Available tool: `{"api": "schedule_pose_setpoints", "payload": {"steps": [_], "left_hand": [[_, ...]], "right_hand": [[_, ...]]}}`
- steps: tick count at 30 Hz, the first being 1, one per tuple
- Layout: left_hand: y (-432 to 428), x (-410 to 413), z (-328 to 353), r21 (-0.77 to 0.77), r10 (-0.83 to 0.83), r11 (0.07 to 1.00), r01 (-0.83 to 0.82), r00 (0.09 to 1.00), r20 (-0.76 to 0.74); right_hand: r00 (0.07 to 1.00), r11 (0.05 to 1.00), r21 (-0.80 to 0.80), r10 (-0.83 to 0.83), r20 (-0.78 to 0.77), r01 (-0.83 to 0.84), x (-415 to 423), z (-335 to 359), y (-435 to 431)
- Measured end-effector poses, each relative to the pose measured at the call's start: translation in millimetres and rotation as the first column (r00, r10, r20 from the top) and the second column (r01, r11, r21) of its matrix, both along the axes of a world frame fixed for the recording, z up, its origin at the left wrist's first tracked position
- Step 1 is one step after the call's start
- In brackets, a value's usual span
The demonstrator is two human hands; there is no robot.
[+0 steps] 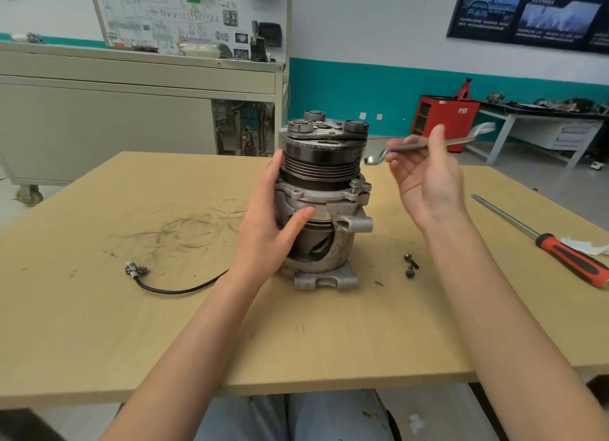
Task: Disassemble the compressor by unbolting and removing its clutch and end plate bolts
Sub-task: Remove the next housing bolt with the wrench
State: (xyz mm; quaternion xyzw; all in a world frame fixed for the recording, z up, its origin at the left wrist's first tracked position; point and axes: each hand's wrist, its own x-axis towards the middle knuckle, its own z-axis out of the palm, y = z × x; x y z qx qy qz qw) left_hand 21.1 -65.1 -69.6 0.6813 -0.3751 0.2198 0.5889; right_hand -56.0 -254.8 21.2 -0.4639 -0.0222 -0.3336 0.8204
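Observation:
The compressor [333,210] stands upright in the middle of the wooden table [99,308], its clutch plate and black grooved pulley [321,157] on top. My left hand [267,223] wraps the compressor's left side, thumb across the front of the body. My right hand [428,180] is raised to the right of the pulley and grips a metal wrench [405,148] by its shaft. The wrench's ring end points toward the pulley without touching it. Two loose black bolts [411,265] lie on the table right of the compressor's base.
A screwdriver [560,247] with a red and black handle lies at the table's right edge beside a white rag [585,245]. A black cable with a connector [136,271] trails left of the compressor. Dark grease smears mark the tabletop at the left.

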Motion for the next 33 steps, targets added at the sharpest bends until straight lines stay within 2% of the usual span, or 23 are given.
{"api": "schedule_pose_setpoints", "payload": {"steps": [2, 4, 6, 8, 10, 12, 14, 18, 20, 22, 23, 24, 25, 26, 27, 28, 29, 30, 31, 33], "left_hand": [[0.1, 0.4, -1.1, 0.000, -0.001, 1.000, 0.001, 1.000, -0.002], [-0.1, 0.6, -2.0, 0.002, 0.014, 1.000, -0.014, 1.000, 0.010], [-0.8, 0.8, -2.2, 0.004, 0.023, 1.000, -0.023, 1.000, 0.017], [-1.2, 1.1, -2.3, 0.004, 0.018, 1.000, -0.018, 1.000, 0.007], [-1.2, 0.9, -2.7, -0.002, 0.009, 1.000, -0.009, 1.000, 0.001], [-1.0, 0.6, -2.8, -0.005, 0.006, 1.000, -0.006, 1.000, -0.001], [-1.0, 0.2, -2.2, 0.009, 0.029, 1.000, -0.029, 0.999, 0.015], [-2.3, -2.3, 0.5, 0.008, 0.005, 1.000, -0.005, 1.000, 0.009], [-2.9, -2.5, 0.1, 0.000, -0.008, 1.000, 0.008, 1.000, 0.007], [-2.0, -2.8, 0.7, -0.007, -0.019, 1.000, 0.020, 1.000, 0.008], [-1.5, -2.7, 0.8, -0.009, -0.026, 1.000, 0.026, 1.000, 0.001], [-1.1, -2.6, 0.9, -0.006, -0.018, 1.000, 0.018, 1.000, 0.001], [-0.7, -2.8, 0.5, 0.001, 0.003, 1.000, -0.003, 1.000, 0.010], [-0.7, -2.9, 0.2, 0.009, 0.023, 1.000, -0.024, 1.000, 0.020], [-0.9, -3.1, 0.1, 0.015, 0.036, 0.999, -0.036, 0.999, 0.023], [-1.3, -3.0, 0.2, 0.019, 0.044, 0.999, -0.044, 0.999, 0.022], [-1.8, -2.9, 0.3, 0.020, 0.049, 0.999, -0.049, 0.999, 0.021], [-2.0, -2.7, -0.1, 0.020, 0.050, 0.999, -0.051, 0.999, 0.019], [-2.2, -2.5, -0.3, 0.018, 0.050, 0.999, -0.051, 0.999, 0.015], [-2.2, -2.4, -1.2, 0.014, 0.049, 0.999, -0.049, 0.999, 0.004]], "right_hand": [[0.986, 0.974, -0.153, -0.164, 0.039, 0.168, -11.6, 8.8, 2.7], [0.948, 0.863, -0.392, -0.296, 0.119, 0.319, -23.1, 14.3, 12.6], [0.888, 0.639, -0.619, -0.370, 0.273, 0.456, -29.5, 17.4, 28.2], [0.787, 0.323, -0.731, -0.396, 0.472, 0.601, -30.3, 17.9, 44.2], [0.673, 0.025, -0.718, -0.374, 0.638, 0.695, -28.5, 13.6, 57.5], [0.586, -0.186, -0.669, -0.355, 0.728, 0.719, -27.5, 8.7, 65.8], [0.543, -0.306, -0.638, -0.344, 0.766, 0.706, -28.2, 3.3, 70.6], [0.469, -0.486, -0.547, -0.284, 0.836, 0.682, -26.9, -11.6, 79.7], [0.429, -0.529, -0.490, -0.244, 0.870, 0.693, -23.4, -18.3, 81.2], [0.433, -0.484, -0.486, -0.224, 0.873, 0.728, -20.8, -20.6, 75.1], [0.452, -0.408, -0.509, -0.234, 0.861, 0.758, -20.2, -21.5, 70.0], [0.491, -0.268, -0.552, -0.263, 0.830, 0.790, -20.7, -24.0, 64.6], [0.567, -0.044, -0.605, -0.299, 0.767, 0.795, -21.9, -27.9, 59.8], [0.677, 0.249, -0.630, -0.323, 0.662, 0.735, -23.7, -31.8, 56.7], [0.794, 0.539, -0.591, -0.309, 0.524, 0.600, -25.4, -35.0, 54.6], [0.884, 0.756, -0.487, -0.261, 0.388, 0.437, -25.0, -37.0, 50.9], [0.944, 0.891, -0.358, -0.188, 0.271, 0.280, -22.0, -36.9, 44.0], [0.980, 0.962, -0.242, -0.081, 0.180, 0.124, -18.0, -35.0, 35.3], [0.993, 0.989, -0.146, 0.037, 0.115, -0.020, -13.4, -31.8, 26.8], [0.973, 0.973, 0.009, 0.230, 0.028, -0.230, -4.6, -26.7, 14.2]]}}
